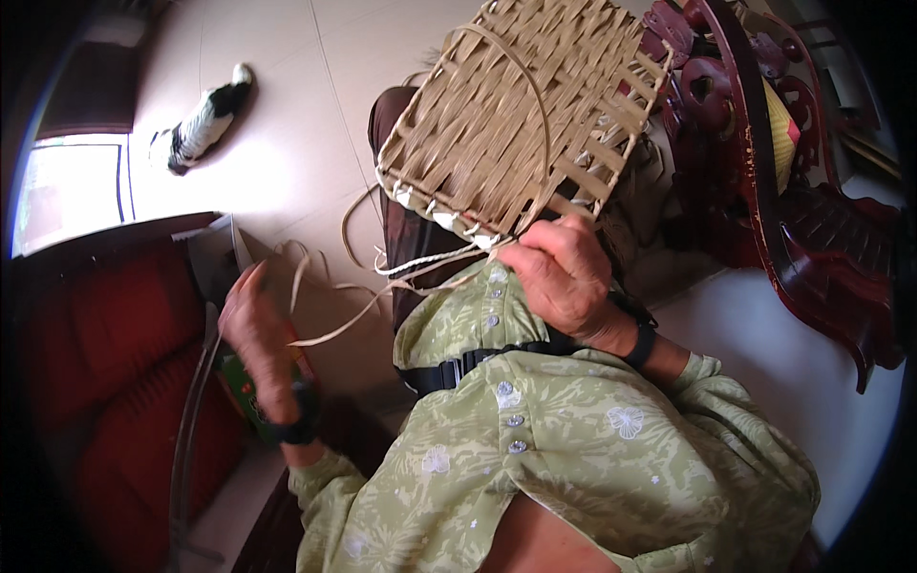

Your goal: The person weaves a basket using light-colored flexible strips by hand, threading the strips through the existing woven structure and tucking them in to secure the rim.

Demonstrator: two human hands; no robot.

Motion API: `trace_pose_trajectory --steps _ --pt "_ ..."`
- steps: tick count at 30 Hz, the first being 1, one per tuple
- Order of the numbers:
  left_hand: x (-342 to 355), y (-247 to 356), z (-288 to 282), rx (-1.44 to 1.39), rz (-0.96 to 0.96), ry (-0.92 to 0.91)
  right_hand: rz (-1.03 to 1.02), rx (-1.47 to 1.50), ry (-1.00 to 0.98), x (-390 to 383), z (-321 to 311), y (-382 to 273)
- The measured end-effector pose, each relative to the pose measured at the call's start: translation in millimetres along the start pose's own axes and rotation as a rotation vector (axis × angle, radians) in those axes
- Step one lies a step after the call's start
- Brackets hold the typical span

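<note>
A rectangular panel woven from flat tan strips (497, 115) rests tilted over my knees, with open gaps along its right side and white cord lashed along its lower edge. My right hand (564, 277) is closed at the panel's near corner, thumb and fingers pressed together on its edge; what lies inside the grip is partly hidden. Loose tan strips (358, 310) and a twisted white cord (430, 260) trail left from that corner. Off to the left, my left hand (256, 334) is raised with fingers curled and blurred, close to the loose strips; whether it holds one is unclear.
A carved dark red wooden chair (755, 162) stands close on the right. At left are a red-cushioned seat (134, 325) and a green box (244, 387). Farther off, a black and white elongated object (205, 124) lies on the pale tiled floor (287, 115).
</note>
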State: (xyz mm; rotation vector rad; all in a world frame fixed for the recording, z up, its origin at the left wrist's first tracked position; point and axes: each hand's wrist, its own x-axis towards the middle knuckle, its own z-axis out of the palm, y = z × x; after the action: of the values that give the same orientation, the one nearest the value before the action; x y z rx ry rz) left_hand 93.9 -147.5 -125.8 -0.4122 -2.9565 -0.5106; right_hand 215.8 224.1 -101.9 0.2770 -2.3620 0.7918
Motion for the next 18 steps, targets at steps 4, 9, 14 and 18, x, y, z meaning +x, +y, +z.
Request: trace_pose_trajectory --steps 4,9,14,18 --pt "12.5 170.3 31.4 -0.818 0.119 -0.407 -0.023 0.002 -0.003 -1.3 2.7 2.0" --pt "3.6 171.4 52.0 -1.073 -0.011 -0.305 -0.012 -0.021 -0.013 -5.7 0.9 1.2" --pt "-30.1 -86.7 29.3 0.126 -0.347 0.001 0.014 -0.007 0.024 -0.2 -1.3 -2.4" --pt "-44.1 -121.2 -10.6 0.316 -0.366 -0.014 -0.004 0.005 0.013 -1.4 1.8 -1.0"
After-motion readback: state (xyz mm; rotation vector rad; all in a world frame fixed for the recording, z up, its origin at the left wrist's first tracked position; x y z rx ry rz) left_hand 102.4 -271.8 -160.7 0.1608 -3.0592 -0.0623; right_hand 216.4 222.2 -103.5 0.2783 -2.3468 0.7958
